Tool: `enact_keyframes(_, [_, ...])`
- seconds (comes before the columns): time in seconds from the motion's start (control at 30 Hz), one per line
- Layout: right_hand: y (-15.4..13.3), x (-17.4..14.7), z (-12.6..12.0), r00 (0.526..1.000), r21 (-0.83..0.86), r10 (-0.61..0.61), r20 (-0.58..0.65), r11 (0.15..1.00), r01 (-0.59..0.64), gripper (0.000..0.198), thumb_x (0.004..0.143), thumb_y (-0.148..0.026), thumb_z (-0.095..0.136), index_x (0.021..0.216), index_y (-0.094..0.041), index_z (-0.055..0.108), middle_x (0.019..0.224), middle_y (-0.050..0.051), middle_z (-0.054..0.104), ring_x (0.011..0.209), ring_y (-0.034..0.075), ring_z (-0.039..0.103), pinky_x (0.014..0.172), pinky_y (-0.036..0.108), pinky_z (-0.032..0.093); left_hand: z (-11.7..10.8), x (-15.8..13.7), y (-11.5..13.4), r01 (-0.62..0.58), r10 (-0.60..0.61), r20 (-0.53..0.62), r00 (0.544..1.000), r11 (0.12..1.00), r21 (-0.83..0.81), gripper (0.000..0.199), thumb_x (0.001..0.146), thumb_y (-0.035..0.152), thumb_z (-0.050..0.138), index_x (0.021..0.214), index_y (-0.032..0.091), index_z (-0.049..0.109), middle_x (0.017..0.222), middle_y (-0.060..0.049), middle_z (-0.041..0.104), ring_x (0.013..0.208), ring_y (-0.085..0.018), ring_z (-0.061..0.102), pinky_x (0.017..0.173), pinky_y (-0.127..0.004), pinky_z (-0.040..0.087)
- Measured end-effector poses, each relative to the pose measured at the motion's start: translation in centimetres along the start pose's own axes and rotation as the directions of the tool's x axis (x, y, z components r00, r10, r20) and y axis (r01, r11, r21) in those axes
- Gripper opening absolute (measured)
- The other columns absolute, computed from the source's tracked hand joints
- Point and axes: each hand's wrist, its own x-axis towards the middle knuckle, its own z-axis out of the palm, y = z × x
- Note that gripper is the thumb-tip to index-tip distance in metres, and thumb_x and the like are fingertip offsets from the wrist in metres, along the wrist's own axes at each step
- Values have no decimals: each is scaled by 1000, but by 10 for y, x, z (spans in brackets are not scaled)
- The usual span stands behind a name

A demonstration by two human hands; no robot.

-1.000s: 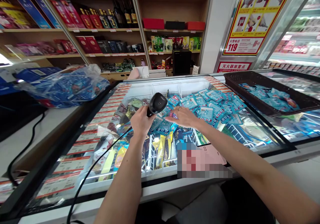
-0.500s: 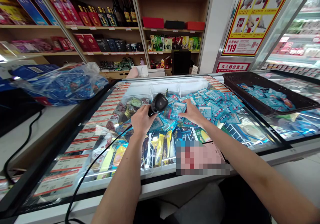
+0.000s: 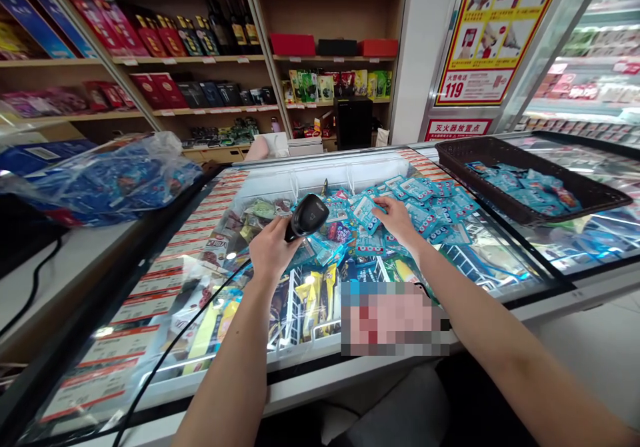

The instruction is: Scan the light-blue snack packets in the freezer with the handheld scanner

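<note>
A black barcode scanner point(image 3: 309, 217) is gripped in my left hand point(image 3: 273, 250), its head tilted toward the blue packets. From its handle a black cable runs down to the lower left. My right hand point(image 3: 397, 226) pinches the right edge of a small blue packet point(image 3: 365, 214) with thumb and fingertips. Beneath and beside that hand, many similar blue packets point(image 3: 440, 210) lie in a loose heap on the glass top of a chest freezer point(image 3: 295, 374). Wrapped yellow ice creams point(image 3: 313, 297) show through the glass below.
A dark plastic tray point(image 3: 540, 207) holding more blue packets rests on the freezer at right. To the left sits a clear bag of blue packages point(image 3: 125, 174). A blurred-out pinkish item point(image 3: 395, 317) lies at the front edge. Stocked shelves point(image 3: 335, 60) stand behind.
My right hand has shifted slightly right, and the packet at its fingers is now turned at an angle. The scanner stays in my left hand; the whole view has moved a little.
</note>
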Motion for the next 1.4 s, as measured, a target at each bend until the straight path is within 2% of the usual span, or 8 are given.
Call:
enact_keyframes(0.23, [-8,-2,-2,998,-2,-62,-23,998,62,28,77,-29,57,103,-20,63,100,4,68,92,19,62,84,36,49,-1,-1,5,-72,72,10,997,997,-11,35,77,44,56,104,23,59,98,-4,66,90,-20,61,61,-27,37])
enact_keyframes(0.53, [-13,-3,-4,995,-26,-92,-46,995,91,27,79,-29,55,104,-19,61,103,6,67,96,20,61,88,37,47,-2,-3,10,-165,167,44,985,985,-51,32,76,40,56,104,25,59,98,-2,66,88,-18,61,62,-25,39])
enact_keyframes(1.23, [-13,-5,-3,994,-54,-98,-40,994,96,30,81,-30,51,108,-21,59,107,6,65,98,21,60,88,38,47,-2,-4,10,-162,166,60,984,984,-69,32,76,41,56,103,24,60,95,-3,66,87,-20,61,60,-26,38])
enact_keyframes(1.4, [-17,-7,-7,987,-218,-135,-88,970,113,34,83,-23,47,117,-21,53,105,6,63,98,20,58,87,35,45,-3,-3,8,-98,99,25,995,994,-41,32,76,42,56,102,24,60,96,-3,66,87,-20,61,60,-26,36])
